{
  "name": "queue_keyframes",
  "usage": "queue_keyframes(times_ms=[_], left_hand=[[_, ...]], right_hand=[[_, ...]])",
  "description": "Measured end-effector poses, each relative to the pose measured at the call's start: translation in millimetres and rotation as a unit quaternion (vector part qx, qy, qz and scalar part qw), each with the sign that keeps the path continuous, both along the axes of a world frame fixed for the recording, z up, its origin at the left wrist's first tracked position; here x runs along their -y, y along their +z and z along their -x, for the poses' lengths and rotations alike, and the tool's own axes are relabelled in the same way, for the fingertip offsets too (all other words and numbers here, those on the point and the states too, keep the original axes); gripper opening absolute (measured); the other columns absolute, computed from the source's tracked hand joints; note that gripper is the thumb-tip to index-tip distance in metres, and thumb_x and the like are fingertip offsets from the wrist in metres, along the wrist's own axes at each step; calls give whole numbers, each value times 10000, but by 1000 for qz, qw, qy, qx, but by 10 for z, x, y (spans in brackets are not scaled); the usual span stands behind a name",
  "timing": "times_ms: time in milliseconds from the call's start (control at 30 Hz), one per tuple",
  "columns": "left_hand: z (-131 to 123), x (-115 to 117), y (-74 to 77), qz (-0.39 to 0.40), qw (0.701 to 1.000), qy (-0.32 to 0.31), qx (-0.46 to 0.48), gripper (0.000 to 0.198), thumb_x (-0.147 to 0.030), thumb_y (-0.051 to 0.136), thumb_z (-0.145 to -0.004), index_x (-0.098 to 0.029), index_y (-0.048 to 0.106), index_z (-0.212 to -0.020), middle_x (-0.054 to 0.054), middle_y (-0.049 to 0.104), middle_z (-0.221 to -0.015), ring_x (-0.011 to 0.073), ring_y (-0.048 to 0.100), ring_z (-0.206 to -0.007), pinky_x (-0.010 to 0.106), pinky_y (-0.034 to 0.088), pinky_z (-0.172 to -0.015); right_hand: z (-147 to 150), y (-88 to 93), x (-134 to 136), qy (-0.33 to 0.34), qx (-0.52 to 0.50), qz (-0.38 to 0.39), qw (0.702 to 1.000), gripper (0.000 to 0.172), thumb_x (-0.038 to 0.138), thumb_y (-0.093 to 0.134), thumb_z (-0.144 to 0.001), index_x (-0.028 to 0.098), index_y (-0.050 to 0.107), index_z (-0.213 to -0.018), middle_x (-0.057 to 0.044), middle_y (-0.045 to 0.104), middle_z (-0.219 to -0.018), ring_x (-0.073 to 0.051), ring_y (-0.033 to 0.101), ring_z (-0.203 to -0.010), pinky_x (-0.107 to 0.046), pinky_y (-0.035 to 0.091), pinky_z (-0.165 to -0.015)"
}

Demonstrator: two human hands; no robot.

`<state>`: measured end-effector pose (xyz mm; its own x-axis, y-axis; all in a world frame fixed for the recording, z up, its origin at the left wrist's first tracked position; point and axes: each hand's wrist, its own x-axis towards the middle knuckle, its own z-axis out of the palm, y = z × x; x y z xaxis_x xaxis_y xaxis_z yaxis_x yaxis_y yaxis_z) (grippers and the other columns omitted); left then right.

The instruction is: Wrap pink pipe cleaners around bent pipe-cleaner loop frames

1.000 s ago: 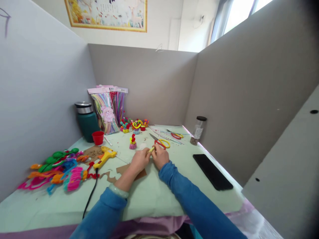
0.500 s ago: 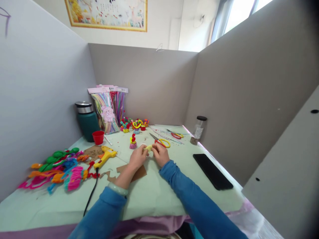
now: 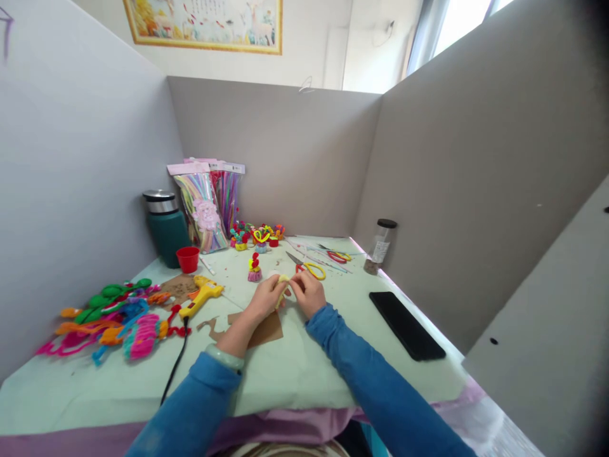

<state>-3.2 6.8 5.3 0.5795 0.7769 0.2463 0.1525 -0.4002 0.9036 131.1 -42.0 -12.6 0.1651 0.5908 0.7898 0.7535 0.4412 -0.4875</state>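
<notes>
Between my hands is a small pale yellow fuzzy piece [image 3: 283, 279], which looks like pipe cleaner. My left hand [image 3: 266, 297] is closed on it from the left. The fingertips of my right hand [image 3: 308, 293] pinch its right end. Part of the piece is hidden by my fingers. Just behind my left hand stands a little pipe-cleaner figure [image 3: 255, 269] with a pink base and a red and yellow top. Scissors [image 3: 311, 271] with red and yellow handles lie behind my right hand. Brown cardboard [image 3: 267, 330] lies under my left wrist.
A yellow glue gun [image 3: 202, 295] with a black cord lies left, beside a heap of pipe-cleaner pieces [image 3: 114, 317]. Behind are a red cup [image 3: 188, 259], a green bottle [image 3: 167, 231] and bagged pipe cleaners [image 3: 205, 209]. A phone [image 3: 406, 325] and a jar [image 3: 380, 247] are right.
The yellow piece was stretched level between both hands; now it bends over my left fingers, with part hanging below. My hands have stayed in nearly the same place.
</notes>
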Motion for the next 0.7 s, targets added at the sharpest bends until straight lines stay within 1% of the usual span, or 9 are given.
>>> queue_keyframes(times_ms=[100,200,333,400,467,500,533,600,700], left_hand=[[15,4,11,-35,999,11,-30,278,-397,389,-809,-174,501,-686,-57,461,-440,92,422,-352,195,322,-372],[25,1,29,-107,990,46,-79,262,-335,376,-815,-176,496,-645,-45,477,-452,102,456,-417,204,341,-441],[18,9,46,-236,948,117,-181,221,-240,373,-812,-178,525,-664,8,573,-583,134,532,-566,230,360,-547],[9,38,62,-276,922,148,-227,214,-230,368,-823,-180,557,-736,41,610,-671,157,560,-636,250,368,-589],[2,92,91,-307,893,167,-284,217,-227,365,-836,-183,577,-847,75,631,-769,179,581,-701,268,379,-622],[0,126,109,-320,876,171,-318,223,-219,365,-839,-182,576,-903,90,635,-815,186,588,-728,275,386,-635],[-1,162,127,-323,866,161,-347,233,-203,370,-837,-177,570,-952,103,636,-845,191,593,-747,279,393,-645],[-2,222,158,-315,860,136,-377,237,-177,376,-832,-164,579,-953,120,641,-860,197,601,-771,287,407,-664],[0,249,172,-299,861,137,-389,232,-242,386,-846,-192,589,-947,101,652,-864,200,610,-794,294,422,-679]], right_hand=[[14,3,9,12,1,3,1000,110,234,475,-824,185,539,-749,-23,530,-703,-150,505,-665,-261,397,-610],[42,2,20,28,-18,15,999,101,231,488,-802,183,525,-721,-7,514,-663,-137,485,-619,-252,383,-581],[100,-16,-14,75,-112,72,988,125,259,519,-753,186,499,-654,28,477,-564,-110,441,-513,-231,354,-499],[108,-18,-48,124,-204,137,961,149,291,516,-738,188,484,-636,51,440,-494,-94,401,-429,-218,327,-430],[93,-12,-69,182,-298,206,914,167,319,505,-725,190,469,-625,72,398,-440,-78,349,-349,-206,276,-357],[78,-8,-69,201,-336,228,891,170,326,502,-715,189,464,-621,77,387,-433,-72,332,-326,-201,252,-331],[61,-6,-62,207,-356,240,879,175,327,511,-701,187,459,-610,78,385,-432,-68,330,-318,-196,238,-318],[22,-13,-41,180,-328,256,891,196,330,529,-691,179,466,-583,76,373,-398,-70,337,-316,-191,233,-312],[-30,-57,-32,125,-216,258,934,211,365,582,-682,170,516,-638,50,451,-429,-91,406,-356,-199,301,-339]])
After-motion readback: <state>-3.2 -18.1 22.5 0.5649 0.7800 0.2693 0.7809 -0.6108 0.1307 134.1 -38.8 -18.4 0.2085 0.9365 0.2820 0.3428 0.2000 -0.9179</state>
